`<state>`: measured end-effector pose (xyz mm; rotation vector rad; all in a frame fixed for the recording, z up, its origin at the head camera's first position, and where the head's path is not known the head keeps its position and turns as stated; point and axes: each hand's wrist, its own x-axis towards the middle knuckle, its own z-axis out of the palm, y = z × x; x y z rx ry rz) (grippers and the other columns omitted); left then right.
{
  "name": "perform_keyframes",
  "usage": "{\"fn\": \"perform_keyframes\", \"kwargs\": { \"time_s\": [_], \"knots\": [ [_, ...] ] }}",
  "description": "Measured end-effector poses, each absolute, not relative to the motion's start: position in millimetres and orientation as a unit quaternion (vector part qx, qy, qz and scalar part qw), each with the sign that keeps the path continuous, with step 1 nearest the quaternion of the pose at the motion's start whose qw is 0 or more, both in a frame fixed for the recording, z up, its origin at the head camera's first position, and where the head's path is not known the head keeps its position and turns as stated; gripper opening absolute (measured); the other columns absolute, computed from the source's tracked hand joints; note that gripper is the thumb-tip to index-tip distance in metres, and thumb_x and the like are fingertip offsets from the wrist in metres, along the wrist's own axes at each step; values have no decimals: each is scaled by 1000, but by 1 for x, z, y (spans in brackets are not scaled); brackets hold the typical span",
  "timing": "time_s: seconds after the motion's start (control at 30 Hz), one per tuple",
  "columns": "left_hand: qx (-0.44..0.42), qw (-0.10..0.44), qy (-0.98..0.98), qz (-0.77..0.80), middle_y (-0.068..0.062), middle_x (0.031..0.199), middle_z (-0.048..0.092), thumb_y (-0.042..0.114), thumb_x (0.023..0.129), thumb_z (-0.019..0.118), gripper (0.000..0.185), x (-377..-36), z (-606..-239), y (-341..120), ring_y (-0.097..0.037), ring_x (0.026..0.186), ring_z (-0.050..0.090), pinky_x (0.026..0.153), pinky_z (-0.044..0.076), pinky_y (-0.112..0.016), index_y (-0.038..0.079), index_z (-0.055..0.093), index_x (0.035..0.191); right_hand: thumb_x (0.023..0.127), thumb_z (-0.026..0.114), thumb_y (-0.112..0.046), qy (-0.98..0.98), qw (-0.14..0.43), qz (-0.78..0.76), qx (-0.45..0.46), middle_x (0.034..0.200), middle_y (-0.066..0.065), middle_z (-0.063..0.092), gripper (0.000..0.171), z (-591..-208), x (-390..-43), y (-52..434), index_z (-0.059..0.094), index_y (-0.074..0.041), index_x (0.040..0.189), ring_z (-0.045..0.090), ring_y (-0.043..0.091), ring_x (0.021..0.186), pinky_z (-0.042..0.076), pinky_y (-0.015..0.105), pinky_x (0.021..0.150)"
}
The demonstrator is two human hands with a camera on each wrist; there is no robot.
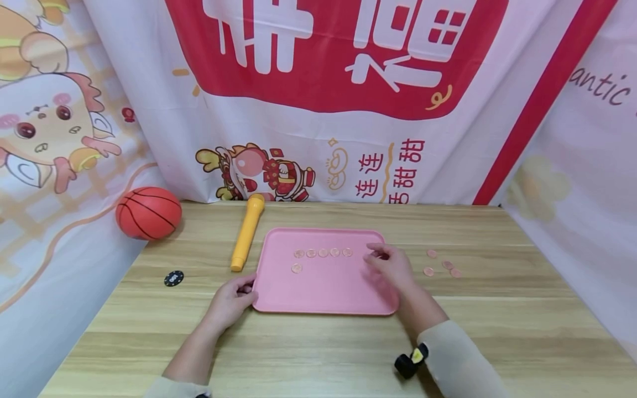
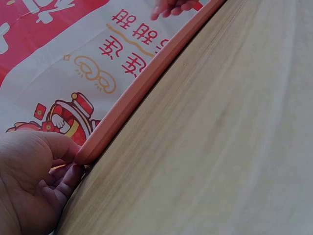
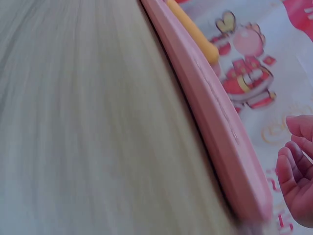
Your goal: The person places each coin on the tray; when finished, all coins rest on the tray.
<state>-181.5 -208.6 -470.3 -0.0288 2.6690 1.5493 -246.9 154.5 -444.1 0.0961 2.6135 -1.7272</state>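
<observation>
A pink tray [image 1: 323, 296] lies on the table, its left edge held between the thumb and fingers of my left hand [image 1: 231, 301]. In the left wrist view, those fingers [image 2: 61, 147] meet at the tray's corner. Several copper-coloured coins [image 1: 323, 252] form a row across the tray, with a single coin [image 1: 296, 268] below the row's left end. Above the tray's right side hovers my right hand [image 1: 395, 269], fingers loosely bent. No object shows between its fingers [image 3: 288, 181] in the right wrist view.
More copper-coloured coins [image 1: 448, 265] lie on the table right of the tray. To the left are a yellow microphone-shaped stick [image 1: 246, 237], a black chip [image 1: 173, 278] and a small red basketball [image 1: 149, 213]. Printed cloth [image 1: 318, 127] hangs behind the wooden table [image 1: 308, 354].
</observation>
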Motion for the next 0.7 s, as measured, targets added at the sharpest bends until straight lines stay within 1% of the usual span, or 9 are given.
{"fn": "perform_keyframes", "kwargs": {
  "time_s": [0.17,0.27,0.33,0.5,0.53,0.6,0.7],
  "knots": [
    [-8,26,865,501,-19,106,66,1,86,63,48,-181,-470,-208,-14,88,60,73,50,-17,-10,55,132,90,68,-15,858,-30,-512,34,100,11,65,41,-445,-242,194,63,1,127,54,5,81,48,16,68],
    [-11,28,866,500,-19,106,66,1,86,63,48,-181,-470,-207,-15,89,60,73,50,-17,-9,54,132,91,67,-18,865,-38,-499,46,102,9,65,43,-446,-239,216,61,0,129,53,2,82,46,15,71],
    [-11,30,865,500,-19,107,66,1,87,63,48,-181,-470,-208,-16,90,60,73,50,-17,-9,54,133,91,67,-20,867,-38,-493,62,99,3,64,44,-446,-238,231,60,-1,131,53,-1,81,47,14,70],
    [-14,31,865,501,-18,107,66,1,87,63,48,-180,-469,-208,-16,91,60,73,50,-17,-9,54,133,93,66,-23,849,-38,-518,92,86,-18,59,49,-448,-232,261,56,2,134,54,-7,74,48,14,66],
    [-15,30,865,500,-18,108,66,1,87,63,48,-180,-469,-208,-16,91,60,73,50,-17,-8,54,133,93,66,-24,847,-37,-521,97,86,-19,58,51,-448,-231,267,55,3,134,54,-8,74,48,13,67],
    [-15,32,865,500,-18,108,65,2,87,63,48,-180,-468,-207,-17,91,60,73,50,-17,-8,54,133,94,65,-26,851,-32,-514,104,89,-18,58,52,-448,-228,278,53,2,136,53,-8,78,48,13,68],
    [-16,34,865,500,-18,109,65,2,87,64,49,-179,-468,-207,-17,92,60,73,50,-17,-8,54,134,95,62,-30,867,-27,-485,112,96,-11,57,53,-450,-224,294,52,0,138,50,-5,81,48,15,69]
  ]
}}
